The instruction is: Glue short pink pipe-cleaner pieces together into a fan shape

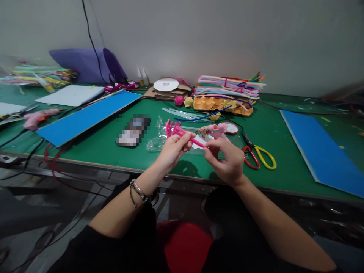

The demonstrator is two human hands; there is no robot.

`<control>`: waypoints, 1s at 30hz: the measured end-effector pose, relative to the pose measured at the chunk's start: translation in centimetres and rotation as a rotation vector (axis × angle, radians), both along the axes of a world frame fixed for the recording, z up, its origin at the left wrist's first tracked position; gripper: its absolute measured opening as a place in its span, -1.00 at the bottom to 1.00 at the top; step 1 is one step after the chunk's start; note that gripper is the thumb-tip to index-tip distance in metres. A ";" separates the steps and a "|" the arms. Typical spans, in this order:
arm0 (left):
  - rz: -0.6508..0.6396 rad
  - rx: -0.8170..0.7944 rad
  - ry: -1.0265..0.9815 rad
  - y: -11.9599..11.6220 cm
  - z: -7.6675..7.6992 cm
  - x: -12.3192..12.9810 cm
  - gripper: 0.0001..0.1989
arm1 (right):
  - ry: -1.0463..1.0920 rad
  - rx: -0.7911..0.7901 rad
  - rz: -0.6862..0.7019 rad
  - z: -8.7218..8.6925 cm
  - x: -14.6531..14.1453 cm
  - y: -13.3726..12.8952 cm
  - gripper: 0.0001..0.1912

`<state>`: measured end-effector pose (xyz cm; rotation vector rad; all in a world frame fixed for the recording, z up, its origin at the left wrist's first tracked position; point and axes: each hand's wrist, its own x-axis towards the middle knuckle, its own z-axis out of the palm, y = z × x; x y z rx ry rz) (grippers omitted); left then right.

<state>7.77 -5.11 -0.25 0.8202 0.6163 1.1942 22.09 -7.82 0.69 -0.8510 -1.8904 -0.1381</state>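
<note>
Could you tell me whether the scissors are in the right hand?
No, the scissors lie on the table, beside the right hand.

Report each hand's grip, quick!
Left hand: closed, holding pink strips.
Right hand: closed, fingertips pinching the strips' near end.

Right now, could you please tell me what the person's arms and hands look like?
Both the left hand and right hand are ungloved. The left wrist wears bracelets, silvery and dark, with dark beads and a dangling end; the right wears none. The left sleeve is black.
</note>
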 end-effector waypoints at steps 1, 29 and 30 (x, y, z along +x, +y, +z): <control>-0.001 -0.003 0.002 0.0 0.0 0.0 -0.86 | -0.001 0.006 -0.006 0.0 0.0 0.0 -0.92; 0.017 -0.061 0.016 -0.1 0.3 -0.1 -0.86 | 0.023 0.003 -0.035 0.3 -0.1 -0.2 -0.93; 0.018 -0.061 0.014 0.0 0.3 -0.1 -0.86 | 0.024 0.000 -0.034 0.2 -0.1 -0.2 -0.93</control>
